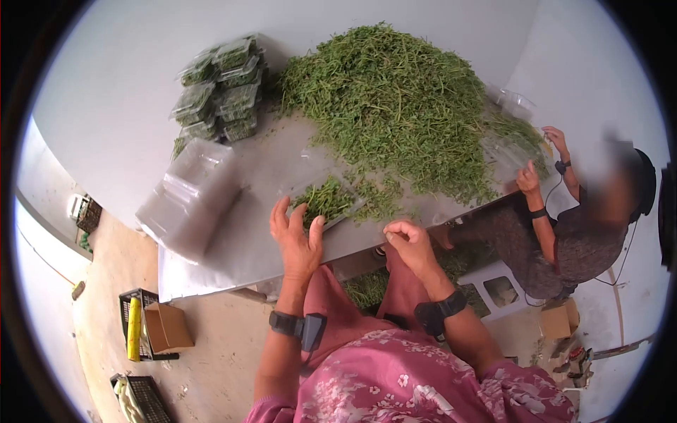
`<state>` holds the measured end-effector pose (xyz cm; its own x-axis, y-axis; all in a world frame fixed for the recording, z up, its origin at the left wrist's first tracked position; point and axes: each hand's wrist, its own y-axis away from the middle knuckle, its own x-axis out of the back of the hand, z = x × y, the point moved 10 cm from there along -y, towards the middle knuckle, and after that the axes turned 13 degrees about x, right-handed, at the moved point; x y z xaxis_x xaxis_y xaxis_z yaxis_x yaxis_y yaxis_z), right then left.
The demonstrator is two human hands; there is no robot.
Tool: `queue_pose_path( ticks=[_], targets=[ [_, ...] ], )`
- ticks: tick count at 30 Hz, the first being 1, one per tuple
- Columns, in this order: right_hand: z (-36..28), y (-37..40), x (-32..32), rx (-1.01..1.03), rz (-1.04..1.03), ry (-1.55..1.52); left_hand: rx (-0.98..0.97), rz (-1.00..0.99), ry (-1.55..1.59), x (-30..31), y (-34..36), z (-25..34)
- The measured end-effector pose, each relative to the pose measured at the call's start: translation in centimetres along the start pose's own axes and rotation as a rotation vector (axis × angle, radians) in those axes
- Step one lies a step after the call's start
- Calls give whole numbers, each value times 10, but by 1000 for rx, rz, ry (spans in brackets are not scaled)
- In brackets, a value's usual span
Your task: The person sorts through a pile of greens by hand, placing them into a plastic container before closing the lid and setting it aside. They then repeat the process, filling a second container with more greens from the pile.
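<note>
My left hand is at the near edge of the metal table, fingers spread and thumb apart, beside an open clear plastic container. Loose green sprigs lie in that container, just beyond my fingertips. To the right, my right hand is held over the table's edge with thumb and forefinger pressed together; I cannot tell whether a small piece is pinched there. Past both hands rises a large heap of leafy green stems, with a few scattered sprigs trailing toward me.
Filled clear boxes are stacked at the back left. Nested clear containers stand at the table's left end. A co-worker sits at the right, hands raised near another container. Black crates and a cardboard box are on the floor.
</note>
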<state>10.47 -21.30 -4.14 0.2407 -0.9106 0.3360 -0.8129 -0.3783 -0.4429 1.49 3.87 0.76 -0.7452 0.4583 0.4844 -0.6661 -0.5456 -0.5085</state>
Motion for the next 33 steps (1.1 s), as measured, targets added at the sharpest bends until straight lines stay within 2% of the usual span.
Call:
queue_pose_path(
  ticks=[10,14,18,21,24,28,33],
  targets=[
    [-25,-22,10,-24,-128,70,-69,-30,1,4,1,7],
    [-45,-41,21,266,36,123,-138,42,21,20,7,26],
    [-19,-50,16,292,35,127,-337,114,-51,44,48,55],
    [-18,-48,18,357,104,155,-424,-118,44,34,82,57],
    [-17,-46,20,349,136,137,-425,-411,-111,-5,105,39],
    [-13,-45,19,374,166,148,-421,-552,-289,-35,112,18],
    [-9,-46,18,367,196,142,-460,-546,-316,-42,118,2]
  ],
)
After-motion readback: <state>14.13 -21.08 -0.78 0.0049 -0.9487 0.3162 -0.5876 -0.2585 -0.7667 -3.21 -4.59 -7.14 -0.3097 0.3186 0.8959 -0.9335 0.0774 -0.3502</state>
